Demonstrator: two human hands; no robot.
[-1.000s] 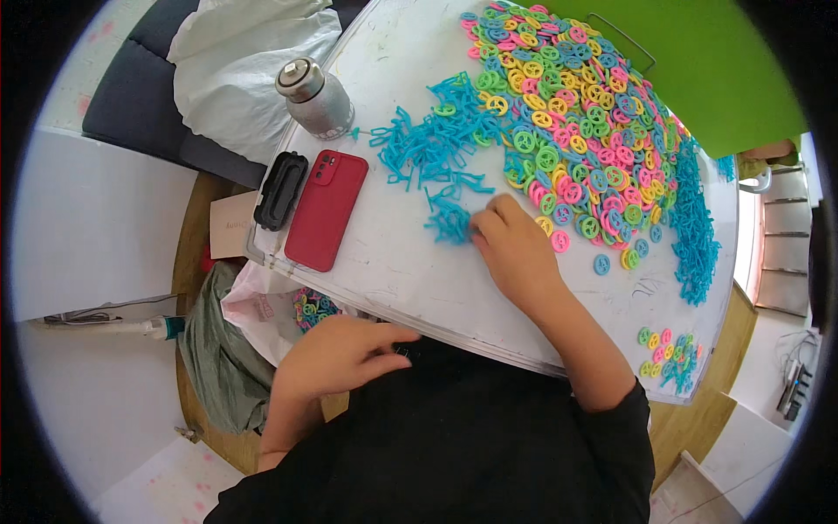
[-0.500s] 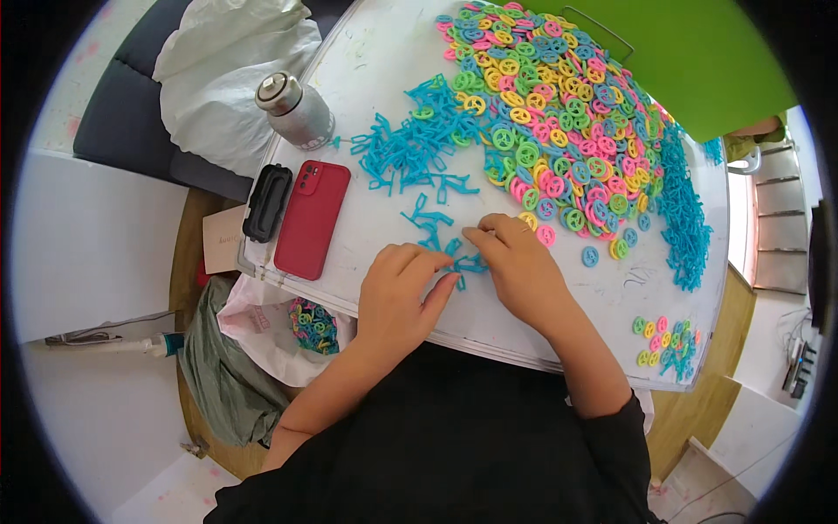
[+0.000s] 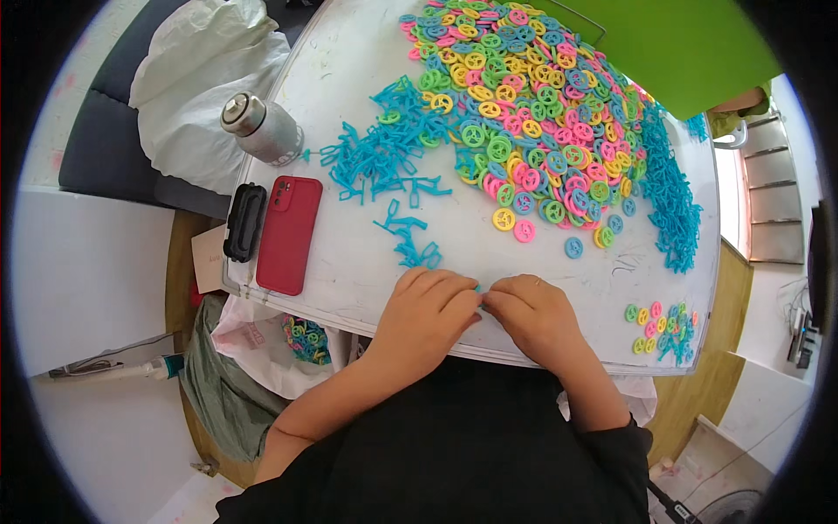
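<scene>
My left hand [image 3: 429, 312] and my right hand [image 3: 534, 316] meet at the near edge of the white table, fingertips pinched together. Between them shows a bit of a blue plastic piece [image 3: 479, 289]; the fingers cover most of it. Just beyond my left hand lie a few loose blue plastic pieces [image 3: 407, 239]. Farther off is a heap of the same blue pieces [image 3: 377, 150]. A large pile of small wheel-shaped plastic discs [image 3: 532, 113] in pink, yellow, green and blue spreads across the far middle.
A red phone [image 3: 288, 236], a black case [image 3: 245, 222] and a steel bottle [image 3: 262, 129] stand at the left. More blue pieces [image 3: 670, 201] line the right side, with a small group of discs [image 3: 650, 329] nearer. An open bag [image 3: 253, 349] hangs below the table edge.
Both hands have drawn nearer to me and closed together, pulling a blue piece away from the loose ones. The view has shifted slightly.
</scene>
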